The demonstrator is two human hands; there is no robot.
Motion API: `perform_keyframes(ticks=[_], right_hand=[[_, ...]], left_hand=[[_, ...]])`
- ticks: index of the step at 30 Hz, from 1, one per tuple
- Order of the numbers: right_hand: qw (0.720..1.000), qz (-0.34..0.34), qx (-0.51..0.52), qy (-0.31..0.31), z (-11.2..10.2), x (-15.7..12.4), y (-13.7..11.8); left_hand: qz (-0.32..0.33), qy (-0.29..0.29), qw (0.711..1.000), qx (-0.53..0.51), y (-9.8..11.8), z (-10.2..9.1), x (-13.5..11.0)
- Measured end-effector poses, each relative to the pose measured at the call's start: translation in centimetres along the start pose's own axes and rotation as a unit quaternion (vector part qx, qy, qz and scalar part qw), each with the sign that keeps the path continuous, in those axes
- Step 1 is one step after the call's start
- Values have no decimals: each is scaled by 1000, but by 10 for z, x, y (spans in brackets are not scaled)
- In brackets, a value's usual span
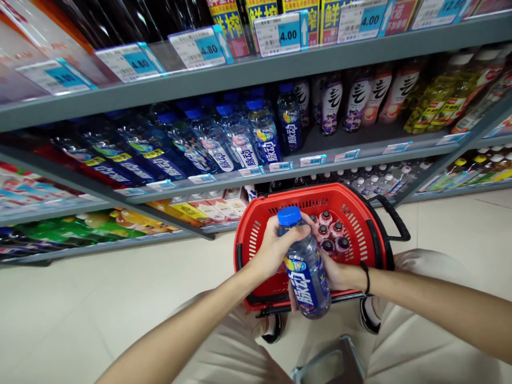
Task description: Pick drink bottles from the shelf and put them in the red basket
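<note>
A drink bottle with a blue cap and blue label is held tilted over the near side of a red shopping basket. My left hand is closed round its upper part, thumb across the front below the cap. Behind and to the right of it, my right hand also grips the bottle, its fingers mostly hidden by it. Inside the basket, several small dark-capped bottles with pinkish labels stand grouped at the right.
Similar blue-capped bottles line the middle shelf, with purple-labelled bottles to their right. Price tags edge the upper shelf. The basket's black handle sticks out to the right. A grey stool is between my legs.
</note>
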State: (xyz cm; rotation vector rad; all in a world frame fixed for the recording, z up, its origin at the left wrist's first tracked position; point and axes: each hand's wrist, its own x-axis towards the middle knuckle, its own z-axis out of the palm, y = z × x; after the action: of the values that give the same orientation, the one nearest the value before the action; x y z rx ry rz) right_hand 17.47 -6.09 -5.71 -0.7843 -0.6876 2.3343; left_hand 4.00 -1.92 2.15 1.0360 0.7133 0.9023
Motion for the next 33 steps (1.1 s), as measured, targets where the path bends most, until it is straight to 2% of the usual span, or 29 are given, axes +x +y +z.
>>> perform_keyframes(ticks=[5,8,13,27,33], right_hand=[[991,-41,-19,125,-13,11,2],[986,-31,-10,164,-18,12,5],[988,-24,16,150,-15,8,9],[987,6,48,155,-10,7,8],[990,18,51,133,-9,2,5]], left_hand=[[38,98,989,101,2,-2,7],[38,128,982,131,0,2,10],[31,123,979,162,-4,9,9],[3,103,976,192,-5,7,7],[34,34,981,189,-6,2,3]])
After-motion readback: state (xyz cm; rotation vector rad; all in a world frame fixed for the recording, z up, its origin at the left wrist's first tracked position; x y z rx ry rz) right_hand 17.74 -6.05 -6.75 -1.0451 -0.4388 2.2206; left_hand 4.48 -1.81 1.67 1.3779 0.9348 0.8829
